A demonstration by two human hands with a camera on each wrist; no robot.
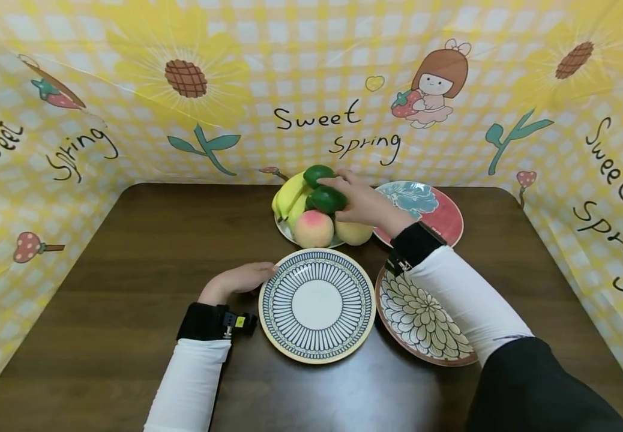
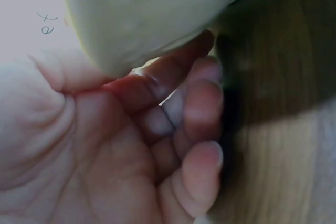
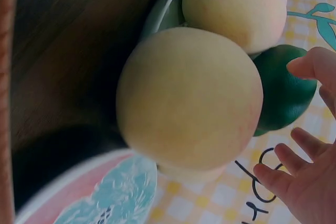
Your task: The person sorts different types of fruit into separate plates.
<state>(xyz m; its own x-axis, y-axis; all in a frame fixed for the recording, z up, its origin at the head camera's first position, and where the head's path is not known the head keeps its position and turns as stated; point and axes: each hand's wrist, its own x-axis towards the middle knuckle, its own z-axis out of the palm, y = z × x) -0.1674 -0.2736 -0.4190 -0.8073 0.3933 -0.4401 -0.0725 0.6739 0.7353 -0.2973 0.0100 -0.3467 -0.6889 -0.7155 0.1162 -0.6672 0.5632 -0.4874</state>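
My left hand [image 1: 241,279] grips the left rim of a round plate with a blue line pattern [image 1: 317,305], thumb above and fingers below. In the left wrist view, the fingers [image 2: 202,103] curl beneath the plate's pale underside [image 2: 142,19]. My right hand [image 1: 365,201] is over the fruit plate at the back, beside two dark green avocados [image 1: 326,199]. In the right wrist view, its thumb overlaps an avocado [image 3: 283,87] while the other fingers are spread. Bananas [image 1: 292,198], a pink-topped peach [image 1: 314,228] and a paler peach [image 1: 353,233] lie around them.
At the back right lies a red plate with a blue flower [image 1: 443,219]. A brown-rimmed plate with a petal pattern [image 1: 425,312] stands partly under my right forearm. The brown wooden table [image 1: 128,270] is bordered by a yellow checked cloth [image 1: 290,72].
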